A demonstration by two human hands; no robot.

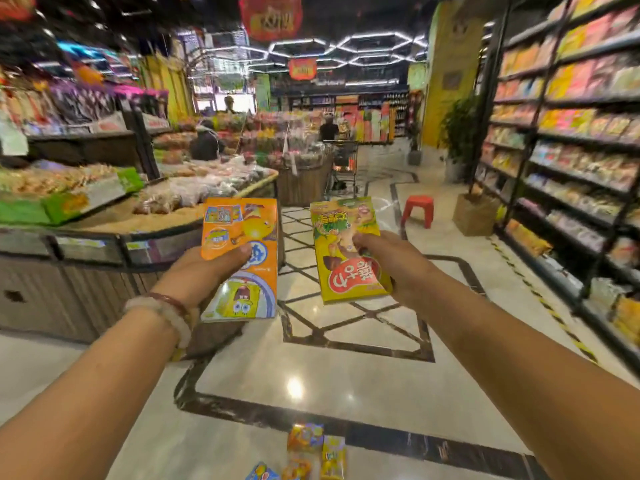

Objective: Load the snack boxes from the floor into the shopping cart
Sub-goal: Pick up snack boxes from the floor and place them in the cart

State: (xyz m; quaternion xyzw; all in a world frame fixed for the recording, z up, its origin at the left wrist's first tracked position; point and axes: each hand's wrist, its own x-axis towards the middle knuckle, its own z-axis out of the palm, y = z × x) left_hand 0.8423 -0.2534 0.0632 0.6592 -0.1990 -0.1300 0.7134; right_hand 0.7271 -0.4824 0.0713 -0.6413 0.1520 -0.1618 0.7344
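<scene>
My left hand (204,271) grips an orange snack box (242,233) with a cartoon sponge figure, held up in front of me. A yellow snack box (341,230) with a red label is gripped by my right hand (391,261), thumb on its face. Both boxes are at chest height over the floor. Several more snack boxes (311,452) lie on the tiled floor at the bottom of the view. A shopping cart (343,168) stands far ahead in the aisle, well beyond both hands.
A wooden produce-style display counter (86,258) with bagged snacks fills the left. Tall stocked shelves (571,161) line the right. A red stool (417,209) and a wicker planter (474,213) stand ahead right. People stand in the distance.
</scene>
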